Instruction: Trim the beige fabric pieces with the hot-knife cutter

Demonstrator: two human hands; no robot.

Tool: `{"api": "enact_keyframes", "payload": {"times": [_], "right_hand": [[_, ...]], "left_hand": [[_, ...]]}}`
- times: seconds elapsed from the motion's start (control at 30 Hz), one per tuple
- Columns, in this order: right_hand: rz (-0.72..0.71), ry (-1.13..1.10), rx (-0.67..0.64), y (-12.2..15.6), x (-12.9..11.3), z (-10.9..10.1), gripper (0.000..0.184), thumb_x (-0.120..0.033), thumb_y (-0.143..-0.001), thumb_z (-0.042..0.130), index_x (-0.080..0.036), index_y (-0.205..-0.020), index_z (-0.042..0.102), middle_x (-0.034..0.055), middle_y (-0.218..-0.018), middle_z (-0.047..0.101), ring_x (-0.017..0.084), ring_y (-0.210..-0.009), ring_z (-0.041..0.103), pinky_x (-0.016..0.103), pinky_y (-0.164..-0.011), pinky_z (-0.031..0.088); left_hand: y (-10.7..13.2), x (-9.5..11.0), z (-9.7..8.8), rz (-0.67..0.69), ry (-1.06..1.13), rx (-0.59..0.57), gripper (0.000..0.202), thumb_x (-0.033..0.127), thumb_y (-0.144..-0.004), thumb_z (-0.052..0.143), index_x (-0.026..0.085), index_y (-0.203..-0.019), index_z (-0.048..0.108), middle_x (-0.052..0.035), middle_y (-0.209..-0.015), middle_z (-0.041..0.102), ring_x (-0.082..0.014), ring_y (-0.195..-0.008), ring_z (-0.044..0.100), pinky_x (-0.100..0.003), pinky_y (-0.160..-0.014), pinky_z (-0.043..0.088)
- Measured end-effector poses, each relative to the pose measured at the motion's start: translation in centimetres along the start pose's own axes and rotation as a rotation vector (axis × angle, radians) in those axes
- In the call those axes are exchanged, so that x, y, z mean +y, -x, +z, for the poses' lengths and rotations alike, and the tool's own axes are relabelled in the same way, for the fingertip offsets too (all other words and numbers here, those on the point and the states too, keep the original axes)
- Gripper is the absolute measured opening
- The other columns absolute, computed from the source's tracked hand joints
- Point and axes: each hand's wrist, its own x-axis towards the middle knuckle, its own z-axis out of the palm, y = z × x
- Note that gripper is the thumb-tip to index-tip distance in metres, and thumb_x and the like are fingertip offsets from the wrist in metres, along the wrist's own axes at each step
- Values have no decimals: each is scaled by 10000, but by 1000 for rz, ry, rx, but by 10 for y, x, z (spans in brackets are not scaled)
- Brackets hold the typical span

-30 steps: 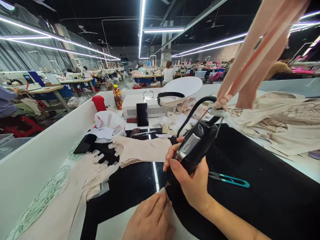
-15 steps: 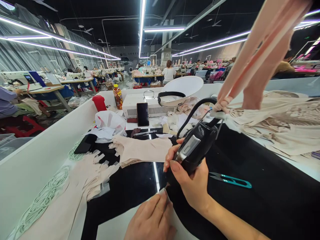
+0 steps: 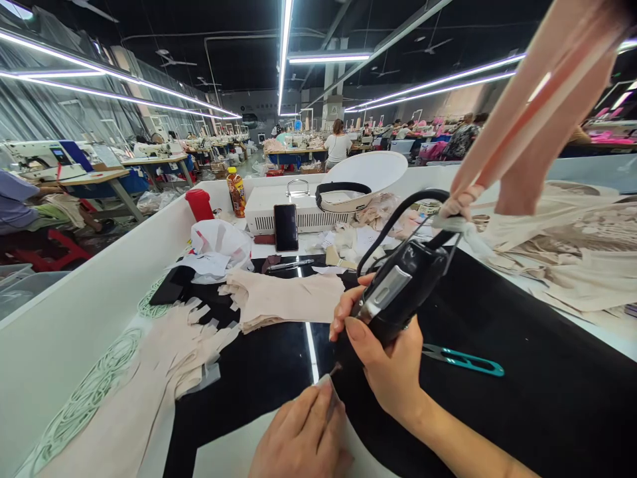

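My right hand [image 3: 385,358] is wrapped round a black hand-held tool [image 3: 398,289] with a silver plate and a black cable, which hangs from pink fabric straps [image 3: 517,126]. Its tip points down at the corner of a pale sheet [image 3: 229,451] on the black table top [image 3: 497,411]. My left hand [image 3: 301,438] lies on that sheet with its fingers pressed together right below the tip. Whether anything is pinched under the fingers is hidden.
Teal thread snips [image 3: 462,360] lie just right of my right hand. Beige cut fabric pieces [image 3: 283,299] and a longer stack [image 3: 149,385] lie to the left. A phone [image 3: 285,227], white box [image 3: 298,206], bottle [image 3: 235,191] and red cup [image 3: 200,204] stand behind. Lace fabric [image 3: 562,245] is piled right. Other people work far off.
My right hand and the tool have shifted slightly to the right and a little up. My left hand stays pressed on the sheet.
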Motion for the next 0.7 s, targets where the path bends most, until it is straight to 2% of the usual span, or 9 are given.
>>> {"api": "enact_keyframes", "payload": {"times": [0.1, 0.23, 0.4, 0.57, 0.7], "right_hand": [[2, 0, -1, 1, 1, 0, 292, -261, -895, 785, -291, -1082, 563, -37, -817, 655, 142, -618, 609, 285, -538, 579], [-3, 16, -6, 2, 4, 0, 296, -223, -886, 776, -293, -1076, 561, -39, -822, 658, 144, -622, 619, 291, -545, 586], [0, 37, -5, 2, 2, 0, 284, -182, -887, 741, -290, -1075, 557, -37, -811, 657, 144, -601, 619, 290, -533, 582], [18, 29, 20, 1, -1, 4, 260, -170, -886, 732, -283, -1036, 553, -46, -774, 656, 130, -566, 603, 265, -504, 556], [3, -19, 25, 1, -1, 6, 271, -214, -880, 760, -285, -1040, 553, -47, -777, 654, 131, -573, 604, 261, -501, 555]], "left_hand": [[1, 0, 1, -19, 4, 15, 453, 237, -1130, 309, 185, -1038, 749, -37, -1116, 811, -180, -988, 763, -293, -805, 550], [-5, -1, -5, 42, -1, -57, 442, 233, -1133, 316, 179, -1058, 748, -33, -1111, 813, -171, -995, 764, -280, -810, 559], [-7, -1, -6, 7, -3, 8, 456, 218, -1126, 306, 176, -1024, 748, -40, -1078, 819, -180, -950, 772, -287, -771, 565], [-10, -4, -12, 72, -7, -99, 428, 224, -1121, 327, 177, -1068, 748, -36, -1118, 815, -174, -979, 776, -267, -772, 580], [-11, -7, -15, 89, -14, -118, 393, 202, -1100, 357, 168, -1075, 748, -45, -1110, 815, -187, -968, 780, -270, -742, 591]]}}
